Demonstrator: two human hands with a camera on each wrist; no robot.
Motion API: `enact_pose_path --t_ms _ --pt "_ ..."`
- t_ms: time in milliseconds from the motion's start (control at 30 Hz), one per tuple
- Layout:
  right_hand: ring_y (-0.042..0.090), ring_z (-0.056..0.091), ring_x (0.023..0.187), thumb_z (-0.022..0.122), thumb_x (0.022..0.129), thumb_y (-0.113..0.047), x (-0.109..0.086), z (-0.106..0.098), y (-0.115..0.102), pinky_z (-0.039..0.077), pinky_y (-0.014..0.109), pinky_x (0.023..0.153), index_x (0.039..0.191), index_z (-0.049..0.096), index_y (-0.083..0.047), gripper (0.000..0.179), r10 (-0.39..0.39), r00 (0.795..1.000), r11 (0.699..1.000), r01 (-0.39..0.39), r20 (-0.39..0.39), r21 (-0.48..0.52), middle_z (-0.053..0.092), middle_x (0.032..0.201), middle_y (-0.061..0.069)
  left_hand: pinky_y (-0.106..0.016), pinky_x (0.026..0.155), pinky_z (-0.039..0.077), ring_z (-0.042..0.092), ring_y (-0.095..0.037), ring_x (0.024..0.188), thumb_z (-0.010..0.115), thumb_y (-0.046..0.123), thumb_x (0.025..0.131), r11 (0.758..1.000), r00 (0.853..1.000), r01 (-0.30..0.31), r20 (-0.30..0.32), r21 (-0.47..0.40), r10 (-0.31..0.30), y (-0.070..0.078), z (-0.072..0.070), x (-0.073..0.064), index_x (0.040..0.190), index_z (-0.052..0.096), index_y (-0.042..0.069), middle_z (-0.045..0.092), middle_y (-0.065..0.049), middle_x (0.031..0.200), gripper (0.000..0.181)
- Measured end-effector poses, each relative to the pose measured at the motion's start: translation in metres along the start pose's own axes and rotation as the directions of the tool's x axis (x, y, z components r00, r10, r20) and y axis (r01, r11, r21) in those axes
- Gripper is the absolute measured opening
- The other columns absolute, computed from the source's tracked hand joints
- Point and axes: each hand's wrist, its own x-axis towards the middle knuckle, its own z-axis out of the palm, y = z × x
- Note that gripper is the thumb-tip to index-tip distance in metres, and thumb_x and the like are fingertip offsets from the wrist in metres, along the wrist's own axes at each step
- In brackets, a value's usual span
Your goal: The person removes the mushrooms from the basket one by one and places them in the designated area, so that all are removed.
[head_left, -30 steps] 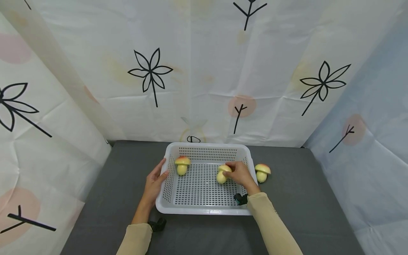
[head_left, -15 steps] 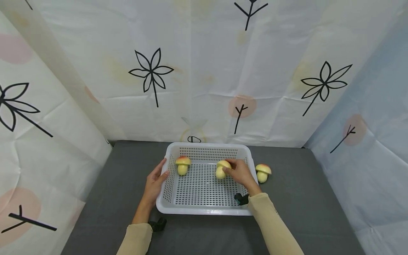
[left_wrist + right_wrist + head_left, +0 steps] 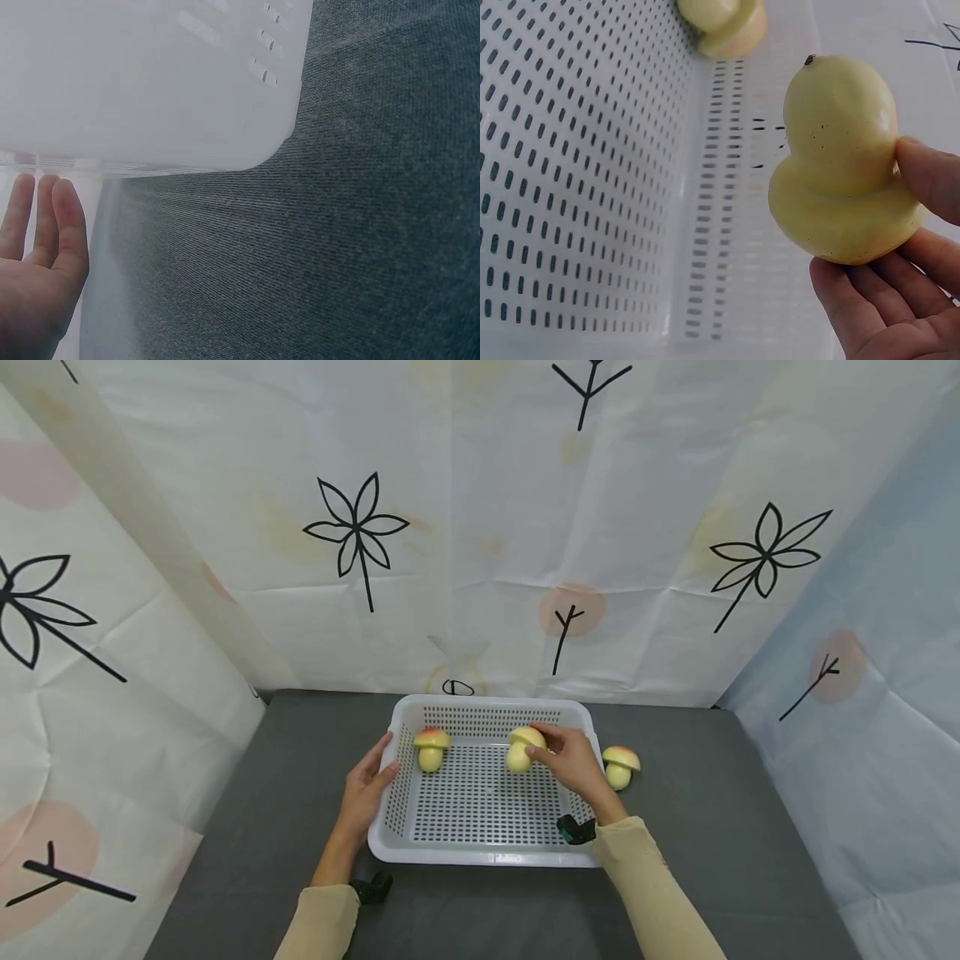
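Observation:
In the head view my right hand [image 3: 568, 760] pinches a yellow toy mushroom [image 3: 519, 753] over the right part of a white plastic basket [image 3: 480, 857]. The right wrist view shows the held mushroom [image 3: 840, 150] with its stem upward, thumb on one side and fingers under the cap. My left hand [image 3: 366, 789] holds the basket's left rim, its thumb lapping over the edge. Outstretched fingers [image 3: 69, 217] meet the basket wall in the left wrist view. A second toy mushroom [image 3: 431, 750], its cap reddish on top, sits inside at the back left.
Just right of the basket, a third mushroom [image 3: 620, 767] is on the grey cloth-covered table [image 3: 720, 827]. Pale printed curtains [image 3: 480, 527] enclose the back and both sides. A black device [image 3: 372, 888] is strapped at the left wrist.
My right hand has moved a little toward the back of the basket, carrying the mushroom. My left hand, the basket and the other mushrooms keep their places.

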Motion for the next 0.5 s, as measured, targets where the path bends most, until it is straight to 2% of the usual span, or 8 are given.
enact_pose_path --t_ms 233,500 --pt "0.038 0.058 0.127 0.072 0.095 -0.007 -0.008 -0.008 -0.015 0.049 0.043 0.101 0.140 0.054 0.009 0.051 -0.058 0.998 0.998 0.058 0.001 0.035 0.060 0.135 0.025 -0.059 0.097 0.049 0.047 -0.044 0.134 0.059 0.014 0.104 1.000 1.000 0.001 0.001 0.002 -0.001 -0.001 0.000 0.000 0.159 0.036 0.018 0.034 -0.004 0.162 0.060" --pt "0.037 0.056 0.129 0.070 0.096 -0.010 -0.020 -0.020 -0.032 0.047 0.043 0.103 0.142 0.054 0.008 0.052 -0.084 0.996 0.996 0.084 0.006 0.040 0.058 0.139 0.024 -0.058 0.098 0.048 0.047 -0.042 0.135 0.061 0.015 0.104 1.000 1.000 0.004 -0.001 -0.004 -0.004 -0.002 -0.001 0.001 0.159 0.037 0.018 0.034 -0.003 0.162 0.061"
